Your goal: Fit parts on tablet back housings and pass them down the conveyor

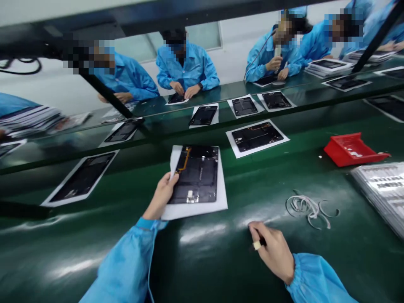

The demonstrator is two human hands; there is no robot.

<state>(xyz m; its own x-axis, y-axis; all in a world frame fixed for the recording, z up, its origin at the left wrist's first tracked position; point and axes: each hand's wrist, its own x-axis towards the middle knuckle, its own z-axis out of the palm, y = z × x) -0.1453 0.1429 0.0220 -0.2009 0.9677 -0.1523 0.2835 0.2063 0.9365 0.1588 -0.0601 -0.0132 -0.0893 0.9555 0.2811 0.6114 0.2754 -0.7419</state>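
Observation:
My left hand grips the left edge of a black tablet back shell, thumb on top. An orange flex cable runs along the shell's upper left. Beneath the shell lies a white paper sheet, which sticks out around it. Lower right, my right hand is curled above the green bench, thumb and fingers drawn together. A pale yellow band is wrapped around one of its fingers. Something dark shows by the palm, too small to name. Curled pale strips lie to the right of this hand.
A red parts bin and a stack of clear trays stand at the right. More tablet shells on paper lie along the bench, one just beyond mine and another at left. Co-workers in blue sit opposite, behind dark slanted posts.

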